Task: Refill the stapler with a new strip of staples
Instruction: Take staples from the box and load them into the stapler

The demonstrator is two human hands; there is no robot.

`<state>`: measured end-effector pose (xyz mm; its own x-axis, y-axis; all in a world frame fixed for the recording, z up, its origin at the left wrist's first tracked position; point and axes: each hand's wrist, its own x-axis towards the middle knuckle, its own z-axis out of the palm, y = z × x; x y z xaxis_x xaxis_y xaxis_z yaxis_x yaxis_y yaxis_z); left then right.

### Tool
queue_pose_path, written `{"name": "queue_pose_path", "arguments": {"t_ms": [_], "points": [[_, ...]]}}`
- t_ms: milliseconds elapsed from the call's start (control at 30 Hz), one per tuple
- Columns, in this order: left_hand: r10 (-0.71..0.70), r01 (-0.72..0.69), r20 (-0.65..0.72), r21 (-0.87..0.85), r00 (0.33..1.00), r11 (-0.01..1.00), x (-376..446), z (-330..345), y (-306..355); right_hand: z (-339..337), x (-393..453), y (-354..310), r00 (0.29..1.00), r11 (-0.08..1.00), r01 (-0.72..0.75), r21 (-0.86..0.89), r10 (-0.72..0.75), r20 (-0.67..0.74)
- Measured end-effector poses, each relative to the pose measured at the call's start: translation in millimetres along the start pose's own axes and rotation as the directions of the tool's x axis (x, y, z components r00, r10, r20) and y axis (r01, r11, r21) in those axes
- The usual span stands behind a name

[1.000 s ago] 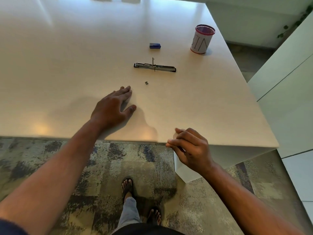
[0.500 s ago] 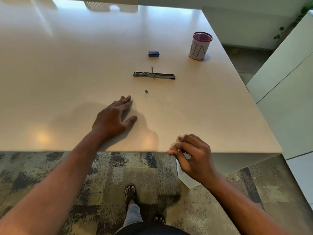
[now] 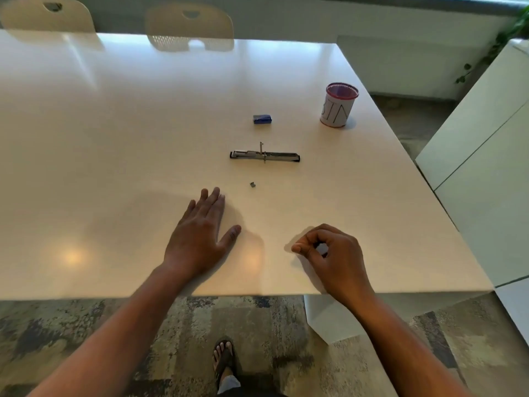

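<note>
A black and metal stapler (image 3: pixel 264 156) lies folded flat open on the white table (image 3: pixel 114 138), about mid-table. A small blue staple box (image 3: pixel 262 119) sits just beyond it. A tiny metal piece of staples (image 3: pixel 252 184) lies between the stapler and my left hand (image 3: pixel 200 236). That hand rests flat on the table, fingers straight, holding nothing. My right hand (image 3: pixel 329 253) hovers over the near right part of the table with its fingers curled, thumb tip near the index finger. I see nothing between its fingers.
A white cup with a red rim (image 3: pixel 337 106) stands at the far right of the table. Two chair backs (image 3: pixel 189 24) show behind the far edge. White cabinets (image 3: pixel 486 156) stand to the right. The table's near edge (image 3: pixel 257 295) runs under my wrists.
My right hand has moved from beyond the near edge up over the table. The view has shifted, so the table's far edge and chairs now show. My left hand stays flat.
</note>
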<state>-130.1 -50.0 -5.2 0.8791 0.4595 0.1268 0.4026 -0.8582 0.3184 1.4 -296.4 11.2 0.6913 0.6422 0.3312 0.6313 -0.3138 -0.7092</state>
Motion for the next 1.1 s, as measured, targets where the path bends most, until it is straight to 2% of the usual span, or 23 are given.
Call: {"name": "queue_pose_path", "arguments": {"t_ms": [200, 333, 467, 700, 967, 1100], "points": [[0.031, -0.031, 0.023, -0.009, 0.999, 0.999, 35, 4, -7, 11, 46, 10, 0.99, 0.989, -0.139, 0.059, 0.137, 0.033], [0.035, -0.036, 0.058, 0.007, 0.998, 0.999, 66, 5, -19, 18, 71, 14, 0.968, 0.955, -0.248, 0.165, 0.253, -0.008], [0.063, -0.067, 0.099, 0.04, 0.993, 0.997, 95, 5, -37, 23, 99, 20, 0.918, 0.902, -0.354, 0.246, 0.385, -0.09], [0.108, -0.131, 0.163, 0.131, 0.981, 0.983, 118, 6, -38, 19, 162, 40, 0.826, 0.836, -0.46, 0.299, 0.527, -0.202], [0.101, -0.117, 0.141, 0.109, 0.985, 0.987, 130, 11, -30, -17, 245, 73, 0.842, 0.881, -0.446, 0.158, 0.473, -0.26], [0.083, -0.094, 0.1, 0.111, 0.992, 0.989, 132, 14, -25, -46, 289, 87, 0.859, 0.918, -0.384, 0.097, 0.394, -0.326]]}}
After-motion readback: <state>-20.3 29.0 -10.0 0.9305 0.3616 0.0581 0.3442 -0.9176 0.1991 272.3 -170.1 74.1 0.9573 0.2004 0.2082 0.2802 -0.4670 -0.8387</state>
